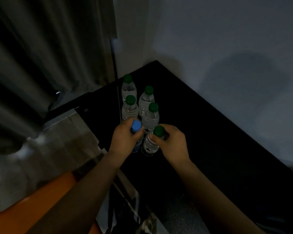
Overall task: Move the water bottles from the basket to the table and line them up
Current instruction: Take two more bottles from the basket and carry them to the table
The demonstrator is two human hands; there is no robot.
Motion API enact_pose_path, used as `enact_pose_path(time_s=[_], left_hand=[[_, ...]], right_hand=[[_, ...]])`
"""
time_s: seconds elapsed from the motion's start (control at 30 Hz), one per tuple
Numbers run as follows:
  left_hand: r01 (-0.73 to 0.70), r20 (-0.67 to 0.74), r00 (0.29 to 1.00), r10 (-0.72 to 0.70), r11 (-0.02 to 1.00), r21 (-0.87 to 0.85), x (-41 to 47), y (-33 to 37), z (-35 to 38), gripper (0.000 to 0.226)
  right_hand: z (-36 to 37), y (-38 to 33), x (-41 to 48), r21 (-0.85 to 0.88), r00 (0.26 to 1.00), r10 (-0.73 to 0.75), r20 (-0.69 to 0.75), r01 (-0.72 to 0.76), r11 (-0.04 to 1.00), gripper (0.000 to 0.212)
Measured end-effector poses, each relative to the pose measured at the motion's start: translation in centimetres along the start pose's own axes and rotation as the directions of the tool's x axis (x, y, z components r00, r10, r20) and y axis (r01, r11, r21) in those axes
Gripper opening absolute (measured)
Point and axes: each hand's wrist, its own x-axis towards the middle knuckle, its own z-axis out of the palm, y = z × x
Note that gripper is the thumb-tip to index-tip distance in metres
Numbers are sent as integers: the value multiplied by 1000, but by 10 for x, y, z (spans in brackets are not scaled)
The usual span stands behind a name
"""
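Several clear water bottles stand in two rows on the black table [210, 132]. Green caps top the far ones: a back-left bottle [128, 86], a bottle [146, 100] beside it, then a bottle [129, 108] and a bottle [150, 116] nearer me. My left hand [125, 141] grips the neck of a blue-capped bottle [136, 126]. My right hand [169, 144] grips the neck of a green-capped bottle [150, 144] right beside it. Both held bottles stand upright at the near end of the rows. The basket is not in view.
A grey curtain [41, 56] hangs at the left and a white wall [210, 39] runs behind the table. A thin dark pole [114, 68] rises at the table's far left corner. An orange surface [41, 200] lies at the lower left, and floor tiles [66, 132] show beside the table.
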Motion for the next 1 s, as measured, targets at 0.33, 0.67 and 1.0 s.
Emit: enact_pose_path(time_s=[0.33, 0.67, 1.0], left_hand=[[47, 88, 995, -49, 999, 28, 5, 8, -8, 18], [-235, 274, 946, 171, 947, 218, -4, 54, -48, 35], [-371, 610, 773, 173, 904, 214, -48, 68, -31, 34]], right_hand=[[-42, 2, -23, -653, 923, 249, 292, 2, 757, 48], [-49, 3, -42, -684, 894, 352, 278, -73, 726, 51], [-77, 11, -88, -631, 868, 459, 188, -251, 734, 54]])
